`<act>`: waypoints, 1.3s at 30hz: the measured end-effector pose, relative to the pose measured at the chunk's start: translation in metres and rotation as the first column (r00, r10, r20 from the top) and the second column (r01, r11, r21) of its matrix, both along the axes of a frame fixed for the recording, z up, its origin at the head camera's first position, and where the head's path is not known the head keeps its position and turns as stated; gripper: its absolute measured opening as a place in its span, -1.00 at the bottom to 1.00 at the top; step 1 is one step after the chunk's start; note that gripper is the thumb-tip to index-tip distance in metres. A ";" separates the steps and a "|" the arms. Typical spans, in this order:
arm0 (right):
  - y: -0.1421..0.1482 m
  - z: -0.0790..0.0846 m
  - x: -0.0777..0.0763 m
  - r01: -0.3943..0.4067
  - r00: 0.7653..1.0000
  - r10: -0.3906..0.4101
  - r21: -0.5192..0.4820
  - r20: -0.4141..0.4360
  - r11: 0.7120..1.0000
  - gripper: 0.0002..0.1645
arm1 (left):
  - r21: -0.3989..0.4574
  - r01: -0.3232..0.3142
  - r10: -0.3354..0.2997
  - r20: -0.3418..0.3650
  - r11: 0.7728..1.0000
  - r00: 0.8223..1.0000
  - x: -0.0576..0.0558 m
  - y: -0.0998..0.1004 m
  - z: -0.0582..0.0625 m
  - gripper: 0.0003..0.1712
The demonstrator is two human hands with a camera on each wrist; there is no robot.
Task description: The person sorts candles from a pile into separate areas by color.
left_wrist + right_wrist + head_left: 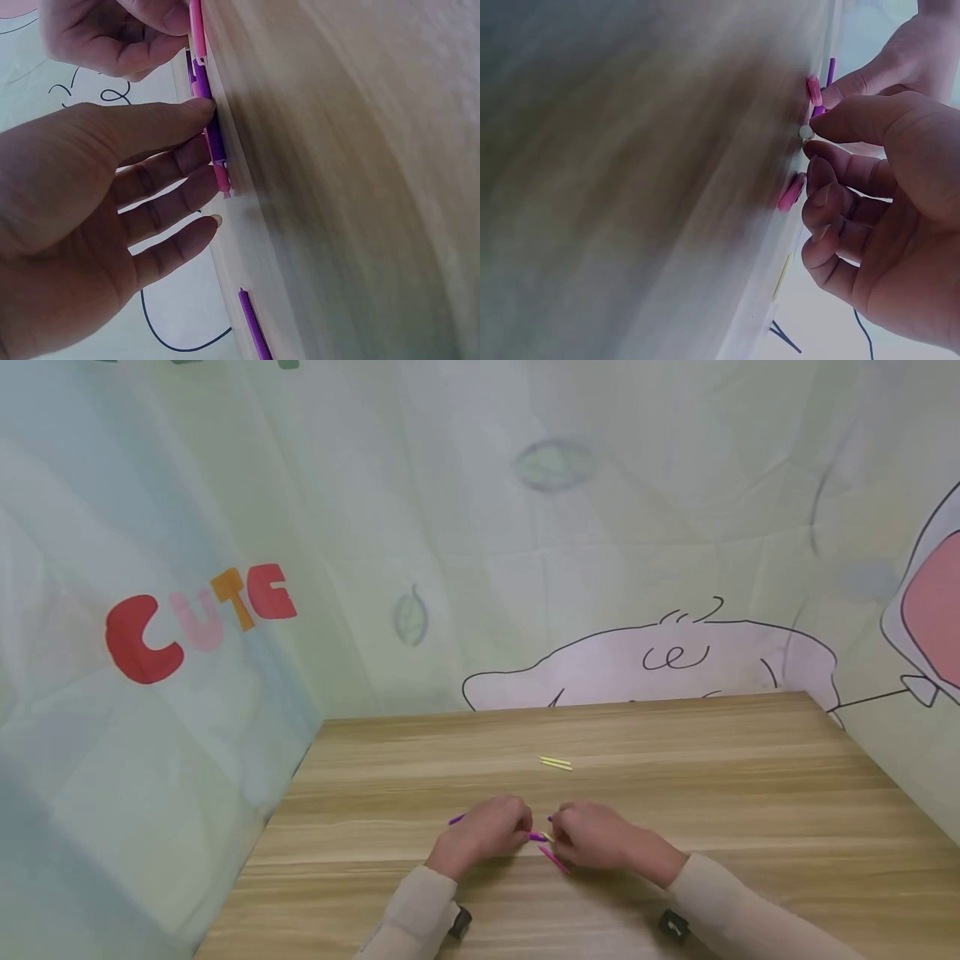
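My left hand (486, 828) pinches a thin purple stick (215, 139) between thumb and fingers, low over the table. A pink stick (222, 178) lies alongside it, partly behind it. Facing it from the right, my right hand (600, 835) holds a thin yellow stick (548, 837) in its fingertips. In the right wrist view, a pale round stick end (805, 133) shows between that thumb and forefinger. Another pink stick (553, 859) lies on the table in front of the right hand. The hands cover parts of the sticks between them.
Two yellow sticks (555, 763) lie side by side farther back on the wooden table (675, 752). One purple stick (456, 819) pokes out left of the left hand. A printed cloth (450, 527) hangs behind the table and along its sides.
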State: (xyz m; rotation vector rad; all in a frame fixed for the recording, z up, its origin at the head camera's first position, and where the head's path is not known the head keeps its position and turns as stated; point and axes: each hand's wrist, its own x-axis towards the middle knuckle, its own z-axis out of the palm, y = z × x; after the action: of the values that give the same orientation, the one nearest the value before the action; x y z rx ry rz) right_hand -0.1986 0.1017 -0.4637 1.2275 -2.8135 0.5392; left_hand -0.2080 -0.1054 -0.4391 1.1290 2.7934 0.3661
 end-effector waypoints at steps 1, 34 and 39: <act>0.000 0.000 0.000 0.000 1.000 0.000 0.000 0.003 1.000 -0.65 | -0.004 -0.001 0.001 0.000 1.000 1.000 0.000 0.000 0.000 -0.77; -0.005 0.005 0.006 0.037 0.999 -0.037 0.051 0.000 0.998 -0.59 | -0.013 -0.015 0.015 0.013 1.000 1.000 0.000 -0.001 0.000 -0.74; -0.005 0.004 0.006 0.039 0.999 -0.039 0.050 -0.005 0.998 -0.60 | -0.014 -0.021 0.021 0.016 1.000 1.000 0.000 -0.001 0.000 -0.76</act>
State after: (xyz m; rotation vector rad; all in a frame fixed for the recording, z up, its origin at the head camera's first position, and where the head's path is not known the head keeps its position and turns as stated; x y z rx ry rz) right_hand -0.1926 0.0972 -0.4593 1.1776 -2.8573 0.4669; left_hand -0.2080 -0.1061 -0.4396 1.0901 2.7913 0.3556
